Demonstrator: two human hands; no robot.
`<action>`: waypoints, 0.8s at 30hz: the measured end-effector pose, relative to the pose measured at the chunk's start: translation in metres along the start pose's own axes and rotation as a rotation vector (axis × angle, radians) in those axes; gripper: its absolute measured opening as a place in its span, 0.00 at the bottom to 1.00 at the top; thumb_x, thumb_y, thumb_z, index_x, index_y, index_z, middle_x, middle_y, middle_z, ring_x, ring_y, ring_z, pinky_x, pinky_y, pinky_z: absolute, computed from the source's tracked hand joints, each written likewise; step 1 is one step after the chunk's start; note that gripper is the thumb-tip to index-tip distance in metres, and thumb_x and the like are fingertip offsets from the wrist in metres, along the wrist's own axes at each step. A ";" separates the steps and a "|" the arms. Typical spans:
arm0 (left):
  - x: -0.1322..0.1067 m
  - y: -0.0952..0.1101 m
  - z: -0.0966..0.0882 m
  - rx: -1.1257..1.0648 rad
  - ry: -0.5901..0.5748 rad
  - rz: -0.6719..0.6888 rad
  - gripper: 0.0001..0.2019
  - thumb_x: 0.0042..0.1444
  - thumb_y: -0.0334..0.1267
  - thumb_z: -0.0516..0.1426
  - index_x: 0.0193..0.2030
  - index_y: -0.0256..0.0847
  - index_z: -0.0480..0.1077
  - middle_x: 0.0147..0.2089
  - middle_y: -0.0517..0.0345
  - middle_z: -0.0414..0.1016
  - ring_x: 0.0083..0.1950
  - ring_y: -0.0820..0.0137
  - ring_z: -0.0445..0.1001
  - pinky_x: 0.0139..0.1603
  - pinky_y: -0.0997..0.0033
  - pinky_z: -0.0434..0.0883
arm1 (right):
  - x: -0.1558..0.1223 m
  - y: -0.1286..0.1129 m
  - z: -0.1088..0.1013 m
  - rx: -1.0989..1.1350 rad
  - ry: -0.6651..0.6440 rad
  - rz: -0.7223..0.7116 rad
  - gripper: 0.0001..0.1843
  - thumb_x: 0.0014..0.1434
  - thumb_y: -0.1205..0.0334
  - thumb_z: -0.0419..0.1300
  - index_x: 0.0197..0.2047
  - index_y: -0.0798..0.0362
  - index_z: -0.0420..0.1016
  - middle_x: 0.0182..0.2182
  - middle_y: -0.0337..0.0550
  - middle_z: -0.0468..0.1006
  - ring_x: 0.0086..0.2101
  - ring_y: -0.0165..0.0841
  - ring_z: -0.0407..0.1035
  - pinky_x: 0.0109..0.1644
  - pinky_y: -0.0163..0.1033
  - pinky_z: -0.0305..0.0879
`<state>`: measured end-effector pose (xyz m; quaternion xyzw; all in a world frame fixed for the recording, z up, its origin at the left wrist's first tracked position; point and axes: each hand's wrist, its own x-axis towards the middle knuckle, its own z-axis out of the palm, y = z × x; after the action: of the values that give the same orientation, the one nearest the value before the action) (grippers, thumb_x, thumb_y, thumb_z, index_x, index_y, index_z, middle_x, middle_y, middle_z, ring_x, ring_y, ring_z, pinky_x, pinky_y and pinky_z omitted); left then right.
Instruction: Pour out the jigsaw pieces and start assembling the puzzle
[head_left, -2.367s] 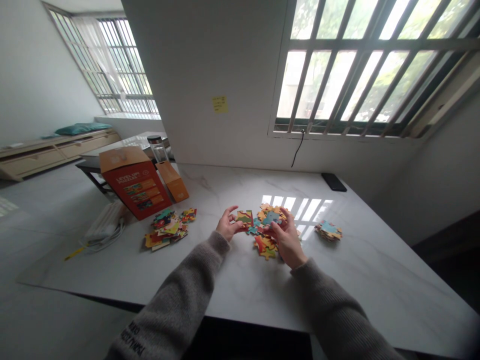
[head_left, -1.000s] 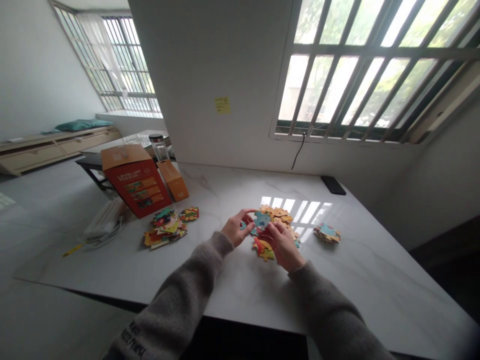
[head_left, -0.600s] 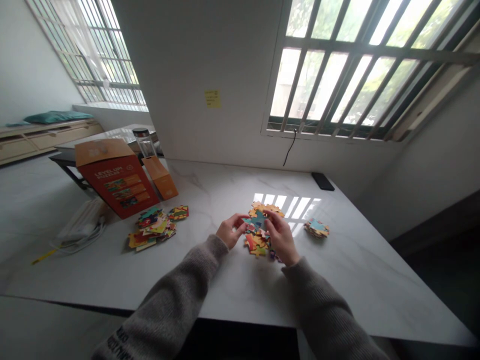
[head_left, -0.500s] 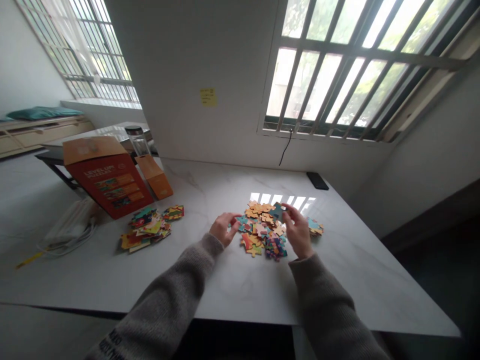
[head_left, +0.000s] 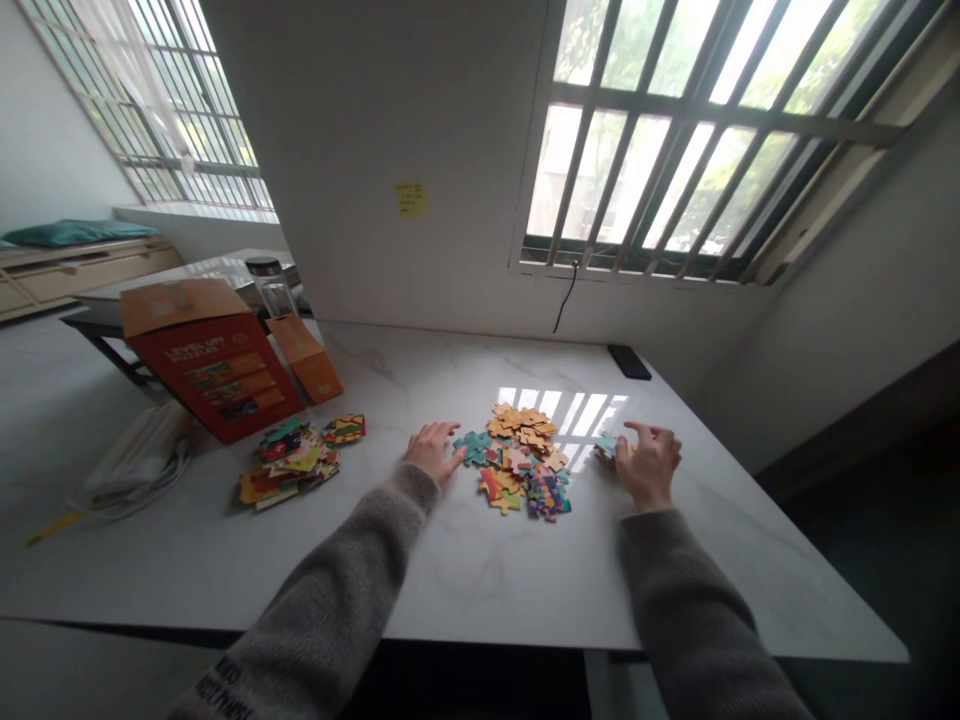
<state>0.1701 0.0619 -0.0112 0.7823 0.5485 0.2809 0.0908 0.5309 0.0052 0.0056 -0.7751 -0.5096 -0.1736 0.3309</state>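
A heap of colourful puzzle pieces [head_left: 522, 462] lies in the middle of the white marble table [head_left: 465, 560]. My left hand [head_left: 432, 449] rests at the heap's left edge, its fingers spread flat on the table and touching a teal piece. My right hand [head_left: 649, 461] is out to the right, over the small stack of pieces [head_left: 606, 446] there, fingers curled and pinching a teal piece at the stack's top. A third pile of pieces [head_left: 294, 461] lies to the left.
A red-orange puzzle box [head_left: 211, 360] and a smaller orange box [head_left: 308, 357] stand at the back left, with a glass jar [head_left: 271, 285] behind. A black phone [head_left: 629, 362] lies near the wall. White cables [head_left: 136, 465] lie at the left edge.
My right hand carried a teal piece from the middle heap rightward to the small stack. My left hand dropped flat at the heap's left edge. The camera turned slightly right.
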 end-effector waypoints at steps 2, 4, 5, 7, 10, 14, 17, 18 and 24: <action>-0.001 0.004 0.003 0.026 -0.051 0.064 0.23 0.53 0.47 0.60 0.56 0.46 0.69 0.52 0.51 0.73 0.54 0.57 0.67 0.52 0.58 0.62 | -0.013 -0.026 -0.002 0.124 0.008 -0.170 0.15 0.61 0.62 0.52 0.47 0.54 0.75 0.41 0.51 0.68 0.44 0.44 0.61 0.48 0.48 0.56; -0.001 0.007 0.006 0.046 -0.080 0.111 0.21 0.52 0.47 0.61 0.53 0.47 0.71 0.51 0.51 0.73 0.54 0.55 0.66 0.53 0.57 0.62 | -0.029 -0.057 -0.002 0.280 -0.106 -0.406 0.13 0.62 0.65 0.51 0.46 0.52 0.75 0.40 0.49 0.70 0.43 0.42 0.63 0.48 0.46 0.57; -0.001 0.008 0.008 0.048 -0.085 0.123 0.19 0.52 0.46 0.61 0.51 0.47 0.72 0.50 0.51 0.73 0.53 0.56 0.67 0.52 0.57 0.62 | -0.036 -0.072 -0.002 0.351 -0.158 -0.505 0.13 0.62 0.66 0.52 0.46 0.51 0.75 0.40 0.49 0.71 0.43 0.41 0.63 0.49 0.46 0.57; 0.000 0.008 0.008 0.041 -0.079 0.130 0.15 0.52 0.42 0.60 0.47 0.46 0.73 0.46 0.50 0.73 0.50 0.57 0.67 0.51 0.58 0.62 | -0.046 -0.097 0.001 0.449 -0.203 -0.595 0.13 0.63 0.67 0.52 0.46 0.49 0.75 0.41 0.47 0.72 0.44 0.40 0.64 0.50 0.46 0.58; 0.003 0.004 0.006 -0.024 -0.055 0.130 0.12 0.49 0.38 0.61 0.42 0.43 0.74 0.42 0.50 0.73 0.46 0.59 0.69 0.50 0.59 0.64 | -0.048 -0.124 0.007 0.513 -0.220 -0.612 0.13 0.63 0.68 0.51 0.46 0.50 0.74 0.40 0.47 0.72 0.44 0.40 0.64 0.51 0.46 0.58; 0.007 -0.002 0.001 -0.313 -0.039 0.009 0.06 0.53 0.38 0.57 0.36 0.40 0.72 0.34 0.55 0.74 0.36 0.65 0.71 0.41 0.65 0.68 | -0.043 -0.150 0.012 0.558 -0.243 -0.568 0.13 0.64 0.67 0.50 0.46 0.50 0.74 0.39 0.47 0.73 0.45 0.41 0.64 0.52 0.46 0.58; 0.009 -0.005 -0.002 -0.507 -0.063 -0.064 0.07 0.52 0.41 0.59 0.32 0.39 0.71 0.29 0.59 0.73 0.28 0.71 0.68 0.32 0.71 0.65 | -0.047 -0.164 0.012 0.575 -0.292 -0.560 0.14 0.64 0.66 0.50 0.49 0.50 0.73 0.41 0.48 0.73 0.46 0.42 0.65 0.52 0.47 0.58; 0.009 -0.005 -0.002 -0.576 -0.061 -0.064 0.09 0.51 0.43 0.60 0.31 0.39 0.71 0.28 0.59 0.72 0.28 0.72 0.67 0.31 0.72 0.65 | -0.049 -0.167 0.012 0.591 -0.313 -0.554 0.14 0.64 0.65 0.51 0.50 0.50 0.73 0.41 0.48 0.73 0.46 0.42 0.65 0.52 0.47 0.58; 0.005 0.009 -0.007 -1.034 -0.269 -0.066 0.21 0.49 0.53 0.63 0.36 0.35 0.72 0.22 0.62 0.68 0.23 0.75 0.65 0.27 0.73 0.64 | -0.058 -0.166 0.009 1.087 -0.595 -0.247 0.16 0.64 0.54 0.54 0.52 0.50 0.70 0.31 0.41 0.73 0.32 0.35 0.68 0.39 0.41 0.65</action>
<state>0.1746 0.0619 0.0007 0.6471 0.3462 0.4087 0.5425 0.3556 0.0161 0.0201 -0.4467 -0.6810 0.2960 0.4991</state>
